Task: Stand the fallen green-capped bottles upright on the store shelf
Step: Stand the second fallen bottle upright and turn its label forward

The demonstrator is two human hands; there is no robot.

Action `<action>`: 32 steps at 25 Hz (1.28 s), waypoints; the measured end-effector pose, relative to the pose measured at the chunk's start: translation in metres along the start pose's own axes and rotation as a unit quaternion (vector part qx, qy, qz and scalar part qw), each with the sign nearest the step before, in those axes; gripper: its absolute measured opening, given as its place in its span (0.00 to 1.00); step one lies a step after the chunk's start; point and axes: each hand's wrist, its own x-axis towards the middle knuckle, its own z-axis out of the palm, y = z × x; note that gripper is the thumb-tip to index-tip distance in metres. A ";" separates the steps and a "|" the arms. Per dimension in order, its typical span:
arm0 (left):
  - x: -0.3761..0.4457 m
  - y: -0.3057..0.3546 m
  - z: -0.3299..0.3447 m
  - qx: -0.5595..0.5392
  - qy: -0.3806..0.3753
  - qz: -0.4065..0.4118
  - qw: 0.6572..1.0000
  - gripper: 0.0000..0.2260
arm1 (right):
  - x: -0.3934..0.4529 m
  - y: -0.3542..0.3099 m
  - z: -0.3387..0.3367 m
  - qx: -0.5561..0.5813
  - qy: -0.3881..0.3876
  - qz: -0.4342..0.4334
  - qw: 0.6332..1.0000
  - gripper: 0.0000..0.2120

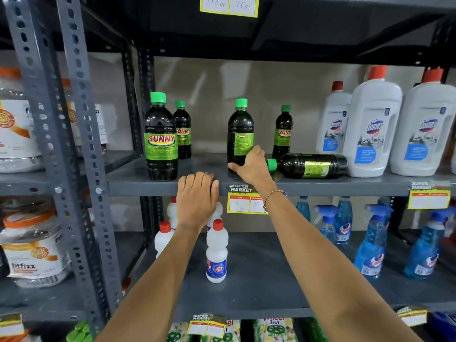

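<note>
**One bottle still down, cap toward the right hand**

At the far left of the grey shelf (138, 186) stands a Sunny bottle (161, 144) with a green cap, upright near the front edge, and a second upright bottle (182, 130) just behind it. The left hand (197, 201) lies palm-down on the shelf's front lip, fingers curled loosely over the edge and holding nothing.

Next along, the middle bottle (240, 134) stands upright with its back label facing out. The right hand (254, 166) is at its base, thumb stretched across the front of the bottle's foot and fingers round the right side. Whether it is clamped on or only steadying cannot be told, since the palm side is hidden. A smaller-looking upright bottle (283, 132) stands further back.

The task's remaining thing is the fallen bottle (311, 166), lying on its side near the front of the shelf. Its long axis runs left to right along the shelf, green cap pointing left, just beside the right hand's knuckles, and its base reaching the first of the white Domex bottles (372, 119). The right hand is clearly the nearer one. It would probably only need to shift rightward to the neck and swing the cap up, pivoting on the base.
</note>
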 end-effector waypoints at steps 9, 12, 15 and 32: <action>0.000 0.000 -0.001 -0.006 -0.022 -0.010 1.000 0.15 | 0.001 0.001 0.000 -0.025 -0.013 -0.003 1.000 0.33; -0.001 0.001 -0.001 -0.007 -0.025 -0.009 1.000 0.15 | 0.000 0.001 -0.001 -0.041 -0.001 -0.009 0.999 0.34; -0.001 0.000 -0.001 -0.009 -0.024 -0.009 1.000 0.16 | 0.003 0.003 -0.004 -0.004 -0.023 0.003 1.000 0.30; -0.002 -0.001 0.001 -0.016 -0.003 -0.004 1.000 0.15 | 0.003 0.005 -0.001 0.025 -0.020 0.001 0.999 0.32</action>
